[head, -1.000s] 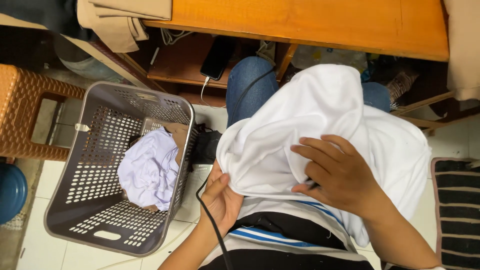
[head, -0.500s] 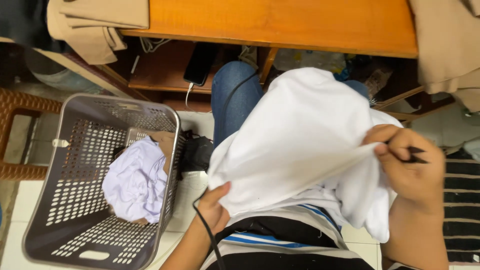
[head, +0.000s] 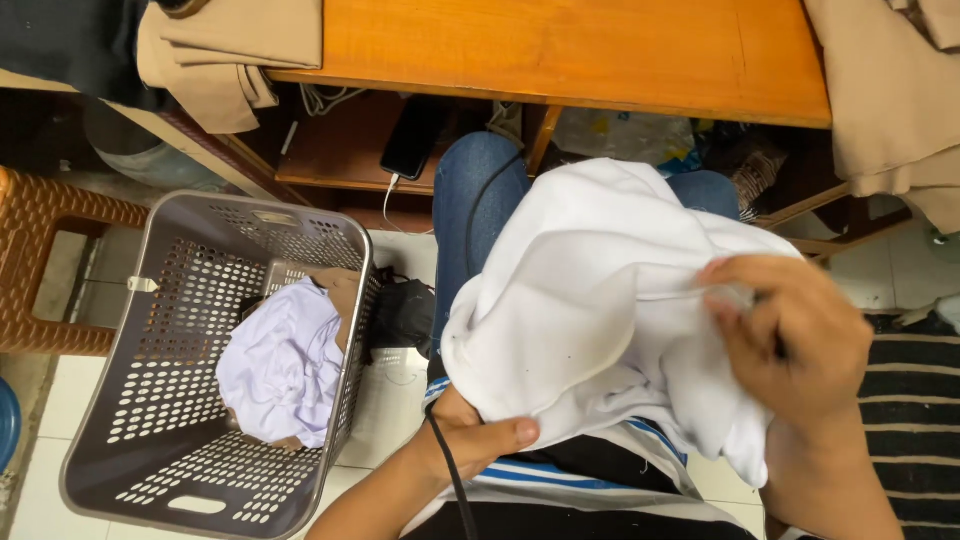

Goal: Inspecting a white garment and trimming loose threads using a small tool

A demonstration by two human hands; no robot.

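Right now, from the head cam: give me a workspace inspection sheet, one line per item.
Surface: white tiled floor; orange wooden table above the knees.
Job's things: white garment bunched on the lap.
Clutter: grey laundry basket holding pale lilac cloth; beige cloths draped on the table; phone on the shelf below.
Grippers: left hand grips the garment's lower edge; right hand pinches a fold at its right side.
Cables: black cable across the left wrist; white cable on the phone.
Surroundings: brown plastic stool, striped mat.
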